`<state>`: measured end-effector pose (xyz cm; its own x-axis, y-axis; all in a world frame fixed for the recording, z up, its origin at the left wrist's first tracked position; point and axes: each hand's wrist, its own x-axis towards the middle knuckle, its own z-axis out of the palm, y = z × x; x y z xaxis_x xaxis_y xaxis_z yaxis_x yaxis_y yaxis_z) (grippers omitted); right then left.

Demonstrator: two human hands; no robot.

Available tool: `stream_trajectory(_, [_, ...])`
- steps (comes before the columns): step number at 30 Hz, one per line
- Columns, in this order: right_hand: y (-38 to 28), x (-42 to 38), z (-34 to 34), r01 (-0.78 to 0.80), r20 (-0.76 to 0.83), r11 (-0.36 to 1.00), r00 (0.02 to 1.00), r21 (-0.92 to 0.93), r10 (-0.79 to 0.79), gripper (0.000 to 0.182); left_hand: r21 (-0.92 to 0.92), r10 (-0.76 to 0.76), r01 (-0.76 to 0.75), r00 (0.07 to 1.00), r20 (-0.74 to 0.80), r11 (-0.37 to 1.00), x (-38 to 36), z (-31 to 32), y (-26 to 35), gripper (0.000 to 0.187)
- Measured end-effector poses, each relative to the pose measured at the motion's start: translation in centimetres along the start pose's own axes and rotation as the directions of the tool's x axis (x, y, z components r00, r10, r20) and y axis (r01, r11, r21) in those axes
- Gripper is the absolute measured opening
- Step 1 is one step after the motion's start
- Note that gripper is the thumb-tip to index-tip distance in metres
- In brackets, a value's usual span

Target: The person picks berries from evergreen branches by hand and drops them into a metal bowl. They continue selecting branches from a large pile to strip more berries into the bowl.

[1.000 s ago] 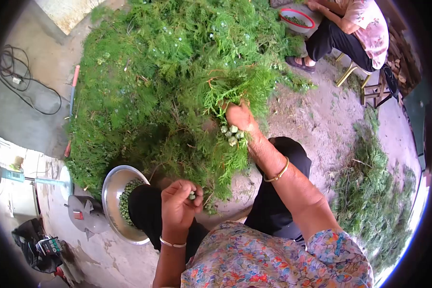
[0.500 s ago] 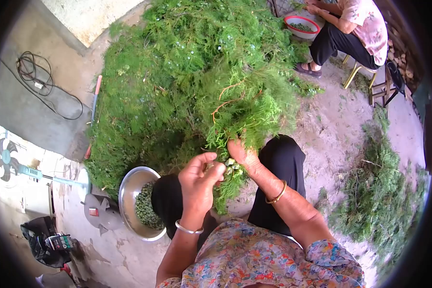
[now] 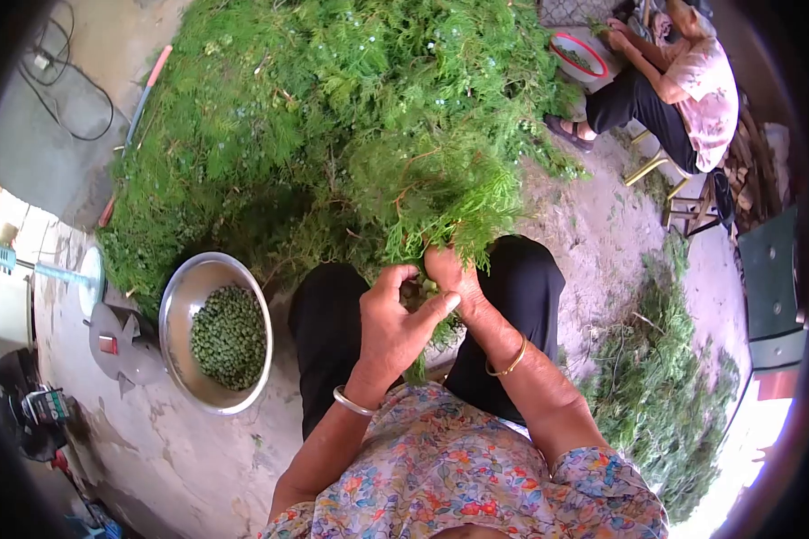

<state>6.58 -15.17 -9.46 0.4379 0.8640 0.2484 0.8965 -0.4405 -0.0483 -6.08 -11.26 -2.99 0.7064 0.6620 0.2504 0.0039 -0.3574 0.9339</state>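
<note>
A leafy sprig [image 3: 440, 211] is gripped at its stem end by the right hand [image 3: 454, 278], closed around it over the lap, so that the small green cones [image 3: 425, 289] are presented to the other hand. The left hand [image 3: 394, 325] is brought against them, thumb and forefinger pinched at the cluster, the other fingers curled loosely. The sprig is drawn from the big green heap [image 3: 333, 117] just beyond the knees. Left of the heap's near edge a steel bowl [image 3: 182, 296] is set on the ground within reach of the left hand, part-filled with picked cones, apparently to catch what is plucked. Across the heap another person [image 3: 683, 90] is seated by a red-rimmed basin [image 3: 577, 56]. No writing can be read.
</note>
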Motion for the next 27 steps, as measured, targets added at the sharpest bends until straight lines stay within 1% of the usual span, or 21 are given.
stream_trajectory(1, [0.2,-0.1,0.5,-0.028,-0.002,0.966,1.0,0.259,0.03,0.014,-0.023,-0.081,0.081,0.996,0.022,0.996,0.0,0.2,-0.1,0.032])
stream_trajectory(2, [0.4,-0.2,0.8,-0.055,0.004,0.864,0.998,0.5,0.062,0.012,-0.044,-0.159,0.162,0.986,0.048,0.986,0.0,0.3,-0.2,0.031])
stream_trajectory(3, [0.3,-0.1,0.4,-0.057,-0.061,0.716,0.989,0.696,0.138,0.011,-0.042,-0.161,0.162,0.986,0.043,0.986,0.1,0.5,-0.2,0.031])
stream_trajectory(4, [0.3,0.1,-0.6,-0.055,-0.062,0.714,0.989,0.698,0.136,0.011,-0.053,-0.163,0.165,0.986,0.04,0.985,0.2,0.6,-0.2,0.029])
stream_trajectory(5, [0.3,0.4,-1.6,-0.057,0.086,0.885,0.996,0.461,0.02,0.012,-0.062,-0.164,0.167,0.986,0.039,0.984,0.2,0.8,-0.2,0.026])
stream_trajectory(6, [0.5,0.6,-2.1,-0.001,0.257,0.982,0.965,0.191,-0.049,0.014,-0.058,-0.163,0.165,0.986,0.042,0.985,0.2,1.1,-0.2,0.026])
stream_trajectory(7, [0.2,0.4,-0.6,-0.137,0.002,0.902,0.989,0.41,0.149,0.015,-0.264,-0.267,0.27,0.963,0.049,0.926,0.1,1.3,-0.4,0.024])
stream_trajectory(8, [0.5,0.3,-0.5,-0.141,-0.002,0.899,0.988,0.414,0.156,0.015,-0.454,-0.364,0.359,0.928,0.079,0.815,0.1,1.5,-0.4,0.021])
stream_trajectory(10, [0.5,0.7,-2.7,-0.119,0.191,0.972,0.978,0.202,0.08,0.019,-0.458,-0.386,0.389,0.917,0.105,0.799,0.3,1.6,-0.1,0.019])
stream_trajectory(12, [0.7,0.7,-3.0,-0.103,0.193,0.981,0.979,0.165,0.07,0.018,-0.446,-0.36,0.354,0.93,0.075,0.822,0.4,2.0,0.0,0.016])
stream_trajectory(13, [0.8,0.7,-2.8,-0.114,0.148,0.98,0.985,0.161,0.091,0.017,-0.445,-0.358,0.353,0.931,0.076,0.823,0.4,2.1,0.0,0.016])
stream_trajectory(14, [0.9,0.6,-2.5,-0.126,0.103,0.979,0.989,0.158,0.111,0.016,-0.499,-0.381,0.372,0.92,0.088,0.783,0.3,2.3,-0.2,0.014])
stream_trajectory(16, [1.0,0.3,-1.1,-0.178,0.15,0.974,0.976,0.14,0.157,0.013,-0.55,-0.4,0.387,0.911,0.102,0.74,0.2,2.6,-0.4,0.012])
stream_trajectory(18, [1.3,0.2,-0.9,-0.191,0.129,0.953,0.978,0.236,0.164,0.013,-0.652,-0.408,0.343,0.911,0.055,0.677,0.1,3.2,-0.4,0.008])
stream_trajectory(19, [1.3,0.1,-1.5,-0.168,-0.017,0.97,0.985,0.177,0.174,0.014,-0.65,-0.407,0.342,0.912,0.056,0.679,0.0,3.3,-0.2,0.008])
stream_trajectory(20, [1.4,0.0,-1.9,-0.17,-0.019,0.969,0.984,0.178,0.176,0.014,-0.716,-0.416,0.312,0.909,0.034,0.624,0.0,3.6,-0.1,0.008])
stream_trajectory(21, [1.5,0.0,-2.3,-0.165,0.036,0.97,0.986,0.18,0.161,0.014,-0.778,-0.426,0.277,0.905,0.014,0.564,0.0,3.8,0.0,0.008])
stream_trajectory(22, [1.6,0.0,-2.7,-0.16,0.091,0.97,0.985,0.183,0.145,0.014,-0.777,-0.424,0.276,0.906,0.013,0.565,-0.1,4.0,0.0,0.008])
stream_trajectory(24, [1.6,0.0,-2.9,-0.202,0.091,0.955,0.978,0.217,0.186,0.013,-0.85,-0.442,0.219,0.897,-0.018,0.479,-0.2,4.5,-0.3,0.01])
stream_trajectory(25, [1.7,-0.1,-2.1,-0.196,0.082,0.965,0.979,0.173,0.184,0.013,-0.849,-0.44,0.217,0.898,-0.02,0.481,-0.4,4.6,-0.7,0.01])
stream_trajectory(27, [2.3,-0.2,-1.4,-0.178,0.084,0.984,0.981,0.025,0.175,0.012,-0.89,-0.475,0.276,0.876,0.078,0.363,-0.7,4.7,-1.1,0.011])
